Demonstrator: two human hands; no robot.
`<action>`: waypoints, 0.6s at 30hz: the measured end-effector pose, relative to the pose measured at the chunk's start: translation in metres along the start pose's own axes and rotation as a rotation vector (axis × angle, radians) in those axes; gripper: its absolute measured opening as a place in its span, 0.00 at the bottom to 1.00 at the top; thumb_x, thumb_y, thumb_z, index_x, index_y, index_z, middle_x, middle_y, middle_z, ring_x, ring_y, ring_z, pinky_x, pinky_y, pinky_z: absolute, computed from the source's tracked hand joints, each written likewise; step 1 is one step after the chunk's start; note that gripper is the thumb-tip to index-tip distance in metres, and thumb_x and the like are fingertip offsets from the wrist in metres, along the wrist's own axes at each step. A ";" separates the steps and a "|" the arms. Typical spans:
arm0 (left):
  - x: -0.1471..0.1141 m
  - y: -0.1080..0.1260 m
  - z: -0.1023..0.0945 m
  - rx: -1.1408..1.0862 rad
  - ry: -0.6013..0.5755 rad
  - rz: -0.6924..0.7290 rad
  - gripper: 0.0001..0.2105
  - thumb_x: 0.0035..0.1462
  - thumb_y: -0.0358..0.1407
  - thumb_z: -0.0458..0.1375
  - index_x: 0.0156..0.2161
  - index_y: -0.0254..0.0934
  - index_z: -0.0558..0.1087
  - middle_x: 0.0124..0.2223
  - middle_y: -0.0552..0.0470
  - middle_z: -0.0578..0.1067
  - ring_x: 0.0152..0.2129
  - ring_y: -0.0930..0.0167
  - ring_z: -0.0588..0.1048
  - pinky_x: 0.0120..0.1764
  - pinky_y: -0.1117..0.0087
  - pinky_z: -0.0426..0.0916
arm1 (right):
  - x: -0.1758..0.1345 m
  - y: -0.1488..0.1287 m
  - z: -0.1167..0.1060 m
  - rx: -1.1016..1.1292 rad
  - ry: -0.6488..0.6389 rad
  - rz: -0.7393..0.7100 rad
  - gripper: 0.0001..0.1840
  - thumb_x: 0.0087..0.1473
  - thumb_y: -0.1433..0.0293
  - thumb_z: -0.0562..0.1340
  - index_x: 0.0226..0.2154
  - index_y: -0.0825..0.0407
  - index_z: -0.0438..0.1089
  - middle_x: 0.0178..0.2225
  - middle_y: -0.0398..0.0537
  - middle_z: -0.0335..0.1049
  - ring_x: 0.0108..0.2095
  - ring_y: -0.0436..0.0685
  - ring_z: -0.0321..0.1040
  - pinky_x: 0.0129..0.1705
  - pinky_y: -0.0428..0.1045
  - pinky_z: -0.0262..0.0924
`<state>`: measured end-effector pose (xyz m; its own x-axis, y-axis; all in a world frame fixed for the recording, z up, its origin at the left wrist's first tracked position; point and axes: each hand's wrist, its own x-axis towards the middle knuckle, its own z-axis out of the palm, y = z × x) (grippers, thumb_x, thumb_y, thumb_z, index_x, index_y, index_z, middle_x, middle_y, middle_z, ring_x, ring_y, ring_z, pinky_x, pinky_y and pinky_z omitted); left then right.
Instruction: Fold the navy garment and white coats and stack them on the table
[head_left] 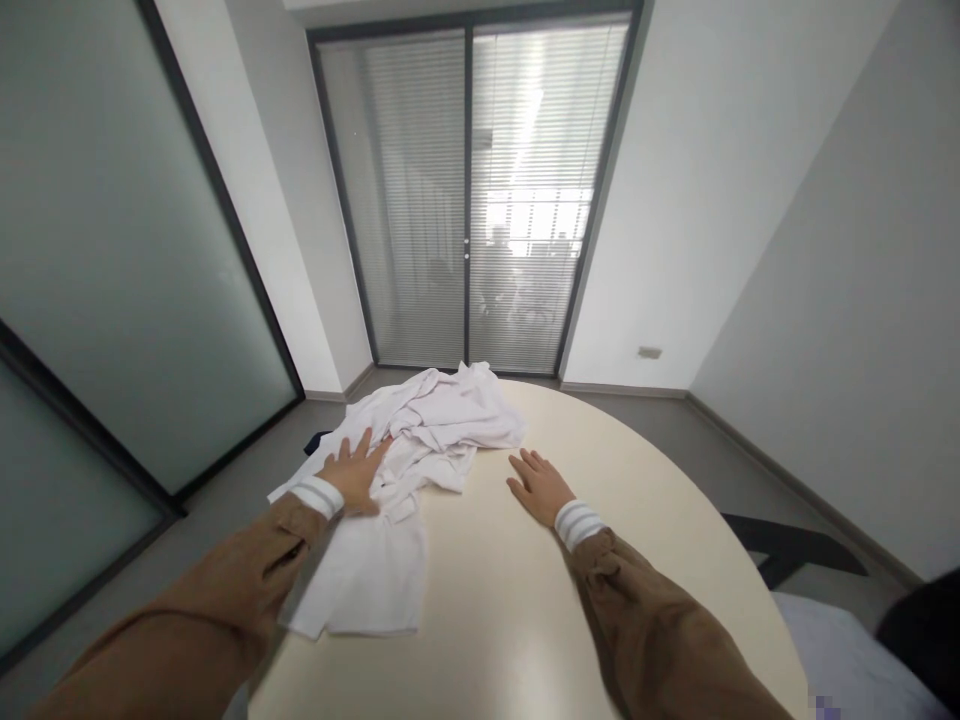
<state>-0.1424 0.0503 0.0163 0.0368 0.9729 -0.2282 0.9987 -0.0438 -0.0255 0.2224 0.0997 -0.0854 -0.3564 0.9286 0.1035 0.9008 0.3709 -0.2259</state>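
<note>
A pale cream table (510,620) with a rounded edge fills the foreground; brown sleeves (667,630) reach over it from both lower corners, ending in white cuffs (579,523) with grey stripes; at the lower right, beyond the table's edge, lies a pale, blurred surface (847,640) beside a dark shape (926,625), neither clear enough to name. A flat flap of the white cloth (375,580) spreads over the table's left side, toward the viewer; just past it the left hand (351,478) lies palm down on the fabric, its fingers spread apart and clamped on nothing; the right hand (541,488) is over bare tabletop, apart from the cloth, its fingers slightly parted, though whether it touches the table I cannot tell. Beyond the left hand the cloth bunches into loose folds, reaching the table's far edge; past that come the grey floor (694,455), a small wall plate (649,353) low on the white wall (697,200), and glazed panels (420,200) with horizontal blinds in dark frames.
</note>
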 end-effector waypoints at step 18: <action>-0.006 0.172 0.106 -0.302 0.348 0.694 0.21 0.65 0.35 0.51 0.62 0.39 0.65 0.67 0.45 0.62 0.65 0.60 0.57 0.64 0.51 0.55 | -0.125 0.023 -0.015 0.092 0.205 -0.048 0.23 0.58 0.68 0.57 0.55 0.51 0.70 0.60 0.56 0.66 0.63 0.66 0.58 0.64 0.64 0.53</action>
<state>0.0255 0.0129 -0.0904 0.6068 0.7639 0.2197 0.7094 -0.6452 0.2838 0.2916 -0.0076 -0.0889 -0.3316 0.8915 0.3088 0.8544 0.4225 -0.3025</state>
